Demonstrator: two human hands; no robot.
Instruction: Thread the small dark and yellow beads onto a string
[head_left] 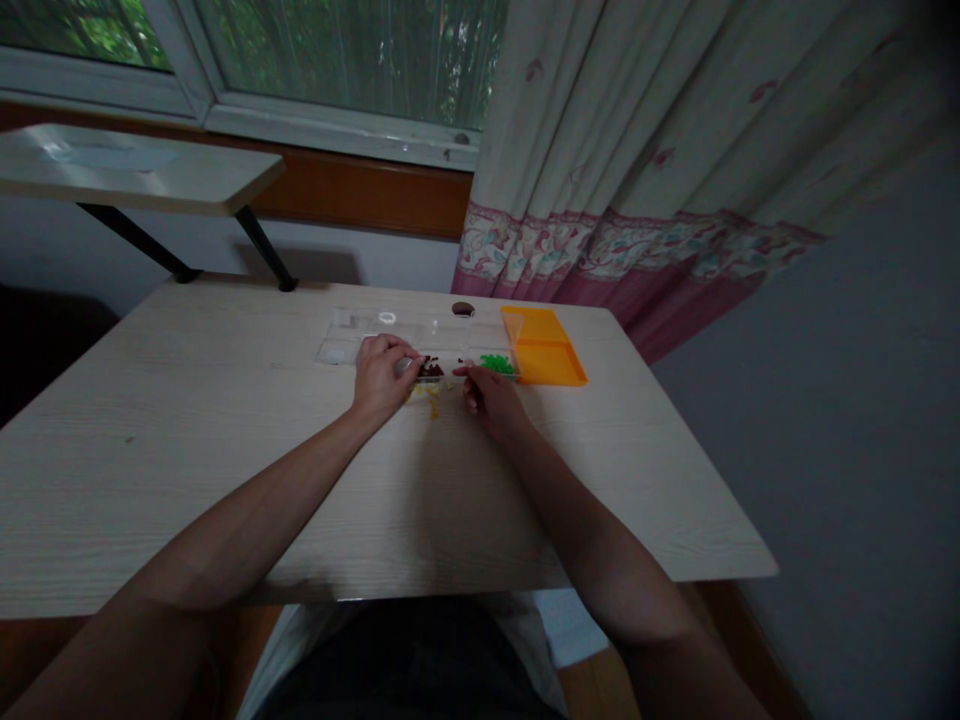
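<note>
Between the left fingers (pixel 409 373) and right fingers (pixel 471 374) lie dark pieces (pixel 431 370).

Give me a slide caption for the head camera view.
Left hand and right hand at a clear plastic box holding green pieces, beside an orange tray, on a pale table.

Before you, a clear plastic box (pixel 414 327) lies flat, long side toward you, colourless, with glare spots on its surface; inner divisions hard to read. Dark brown pieces (pixel 431 370) sit clustered at its near side, around mid-length; individual shapes too small to tell. Bright green pieces (pixel 496 364) lie heaped at its near right end. Yellow pieces (pixel 433 404) lie scattered loose, outside, just beyond the near edge, on your side.
</note>
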